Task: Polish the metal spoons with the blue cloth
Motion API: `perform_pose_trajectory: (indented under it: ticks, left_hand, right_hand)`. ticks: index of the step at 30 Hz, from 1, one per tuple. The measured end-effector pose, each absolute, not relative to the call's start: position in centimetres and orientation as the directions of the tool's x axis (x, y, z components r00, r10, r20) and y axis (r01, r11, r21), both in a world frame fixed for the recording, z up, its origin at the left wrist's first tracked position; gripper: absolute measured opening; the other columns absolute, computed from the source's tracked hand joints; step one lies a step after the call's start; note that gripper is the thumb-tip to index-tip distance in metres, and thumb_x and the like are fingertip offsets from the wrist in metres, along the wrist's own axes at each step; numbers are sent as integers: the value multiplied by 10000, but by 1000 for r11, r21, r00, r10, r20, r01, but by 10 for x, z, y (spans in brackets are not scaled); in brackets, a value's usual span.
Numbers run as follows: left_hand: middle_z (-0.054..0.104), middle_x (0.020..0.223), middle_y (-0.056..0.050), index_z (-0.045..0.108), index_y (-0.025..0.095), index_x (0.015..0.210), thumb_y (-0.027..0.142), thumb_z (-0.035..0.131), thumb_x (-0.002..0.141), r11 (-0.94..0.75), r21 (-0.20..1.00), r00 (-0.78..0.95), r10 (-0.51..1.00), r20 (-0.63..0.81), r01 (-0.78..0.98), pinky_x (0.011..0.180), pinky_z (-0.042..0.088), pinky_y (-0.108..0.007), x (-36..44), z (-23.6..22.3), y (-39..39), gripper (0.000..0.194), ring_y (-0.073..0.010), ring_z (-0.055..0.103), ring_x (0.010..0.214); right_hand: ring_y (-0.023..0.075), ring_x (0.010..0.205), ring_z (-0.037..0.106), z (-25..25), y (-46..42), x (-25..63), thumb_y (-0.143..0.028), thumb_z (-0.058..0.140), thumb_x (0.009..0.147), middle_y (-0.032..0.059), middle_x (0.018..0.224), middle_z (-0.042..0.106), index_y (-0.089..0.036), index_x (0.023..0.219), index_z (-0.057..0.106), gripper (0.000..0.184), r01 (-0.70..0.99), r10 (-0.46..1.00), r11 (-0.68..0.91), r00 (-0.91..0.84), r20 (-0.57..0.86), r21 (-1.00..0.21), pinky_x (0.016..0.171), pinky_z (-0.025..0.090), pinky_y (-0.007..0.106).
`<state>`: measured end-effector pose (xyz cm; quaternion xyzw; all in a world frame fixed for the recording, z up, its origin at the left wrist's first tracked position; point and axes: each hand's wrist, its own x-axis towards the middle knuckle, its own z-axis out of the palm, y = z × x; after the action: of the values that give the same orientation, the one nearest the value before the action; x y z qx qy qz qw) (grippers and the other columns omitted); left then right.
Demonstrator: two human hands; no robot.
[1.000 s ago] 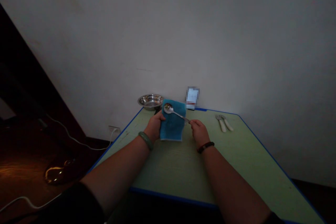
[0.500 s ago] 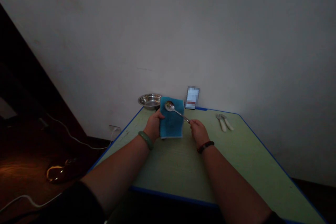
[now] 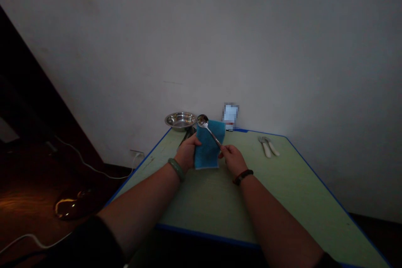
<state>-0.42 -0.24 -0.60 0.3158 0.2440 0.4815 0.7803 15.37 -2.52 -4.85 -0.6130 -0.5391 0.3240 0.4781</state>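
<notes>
A blue cloth [image 3: 205, 150] hangs over the table, gripped along its left side by my left hand [image 3: 187, 153], thumb in front. My right hand [image 3: 233, 160] pinches the handle end of a shiny metal spoon [image 3: 202, 121]. The spoon slants up and to the left across the front of the cloth, its round bowl at the cloth's upper left corner. Behind my left hand, dark metal pieces [image 3: 189, 132] lie partly hidden beside a steel bowl [image 3: 181, 122].
The pale green table [image 3: 207, 205] has a blue edge. Two utensils with cream handles [image 3: 268, 147] lie at its right. A phone-like object [image 3: 230, 115], blurred out, leans on the wall [image 3: 282, 50]. A white cable [image 3: 94, 169] runs down at the left.
The spoon has turned steeper, and my right hand has come lower and slightly left. The cloth has shifted a little right and down with my left hand, uncovering more of the bowl.
</notes>
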Motion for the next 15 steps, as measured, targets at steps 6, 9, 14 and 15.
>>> perform_pose_trajectory:
  ticks: [6, 9, 14, 15]
  left_hand:
    - [675, 899, -33, 538, 195, 1132, 93, 464, 496, 362, 736, 486, 872, -51, -572, 741, 482, -442, -1, -11, -3, 648, -254, 624, 795]
    - [675, 902, -35, 533, 198, 1142, 89, 462, 499, 340, 757, 484, 874, -37, -557, 747, 477, -424, 0, -13, -3, 656, -249, 620, 802]
    - [678, 879, -52, 552, 170, 1121, 90, 451, 491, 327, 787, 505, 863, -23, -523, 722, 474, -407, 2, -12, -5, 643, -250, 616, 781]
    - [680, 869, -53, 559, 165, 1113, 87, 449, 486, 325, 794, 504, 863, -27, -514, 717, 473, -403, 2, -12, -5, 641, -251, 615, 777]
  right_hand:
    - [141, 650, 533, -44, -27, 152, -468, 475, 734, 33, 687, 637, -170, 670, 580, 322, 384, 972, 20, 210, 108, -923, 612, 354, 252]
    - [139, 632, 526, -42, -28, 151, -477, 475, 732, 26, 666, 627, -169, 654, 578, 334, 377, 971, 14, 215, 102, -926, 599, 346, 251]
    - [123, 549, 482, -39, -31, 148, -503, 478, 722, -1, 588, 589, -180, 589, 542, 354, 354, 964, 31, 237, 122, -935, 552, 322, 249]
    - [123, 541, 478, -38, -31, 148, -506, 483, 717, -3, 573, 581, -181, 577, 538, 358, 352, 962, 37, 240, 129, -935, 546, 318, 249]
